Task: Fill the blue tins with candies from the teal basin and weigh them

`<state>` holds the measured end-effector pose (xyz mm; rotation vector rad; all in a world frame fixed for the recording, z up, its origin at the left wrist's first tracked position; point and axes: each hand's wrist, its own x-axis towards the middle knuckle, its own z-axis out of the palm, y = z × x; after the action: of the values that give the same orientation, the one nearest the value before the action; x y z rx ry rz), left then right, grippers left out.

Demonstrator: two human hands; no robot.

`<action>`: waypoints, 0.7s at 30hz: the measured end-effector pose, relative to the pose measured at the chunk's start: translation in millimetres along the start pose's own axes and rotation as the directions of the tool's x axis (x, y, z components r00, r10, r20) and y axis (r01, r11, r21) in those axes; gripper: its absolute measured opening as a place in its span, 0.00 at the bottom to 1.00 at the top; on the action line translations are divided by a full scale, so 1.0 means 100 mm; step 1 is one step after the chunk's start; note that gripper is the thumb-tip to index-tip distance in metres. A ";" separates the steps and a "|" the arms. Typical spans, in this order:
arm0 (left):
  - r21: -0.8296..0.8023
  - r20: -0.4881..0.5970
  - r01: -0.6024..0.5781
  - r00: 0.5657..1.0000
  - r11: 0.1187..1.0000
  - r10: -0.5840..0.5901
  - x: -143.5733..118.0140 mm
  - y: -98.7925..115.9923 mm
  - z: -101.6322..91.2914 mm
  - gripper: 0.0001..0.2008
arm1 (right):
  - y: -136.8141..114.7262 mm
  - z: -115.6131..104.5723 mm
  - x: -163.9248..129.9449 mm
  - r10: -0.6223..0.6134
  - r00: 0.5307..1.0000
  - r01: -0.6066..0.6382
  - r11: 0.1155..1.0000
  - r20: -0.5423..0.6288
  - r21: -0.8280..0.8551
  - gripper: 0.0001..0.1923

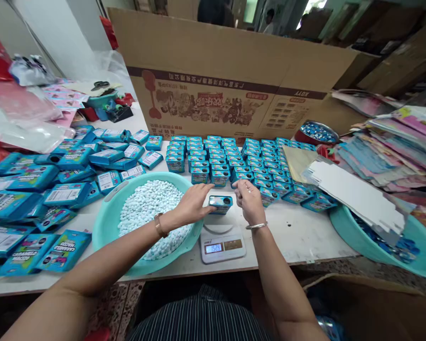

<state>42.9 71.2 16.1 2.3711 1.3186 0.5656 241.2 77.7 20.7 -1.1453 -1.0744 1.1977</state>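
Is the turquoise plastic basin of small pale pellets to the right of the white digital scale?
No, the turquoise basin of pellets stands to the left of the white digital scale in this picture.

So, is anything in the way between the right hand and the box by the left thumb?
No, nothing visible stands between the right hand and that box, only a small gap. The left hand is at the box's other end, and the scale's display is nearer the person.
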 end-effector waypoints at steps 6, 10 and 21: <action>0.016 0.019 0.001 1.000 1.000 -0.001 0.03 -0.07 0.06 0.31 | -0.09 -0.10 -0.04 -0.004 0.947 0.254 0.623 0.322 -0.740 0.16; 0.026 0.031 0.006 0.999 1.000 -0.007 0.03 -0.08 0.06 0.30 | -0.12 -0.09 -0.06 0.103 0.937 0.264 0.419 0.335 -0.869 0.14; 0.061 0.073 0.019 0.997 0.998 -0.023 0.06 -0.06 0.05 0.30 | -0.02 -0.21 -0.01 -0.012 0.954 0.280 0.400 0.300 -0.873 0.18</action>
<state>43.9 78.8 10.2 2.3989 1.3446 0.4332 262.4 75.1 20.3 -1.6800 -2.1451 0.5213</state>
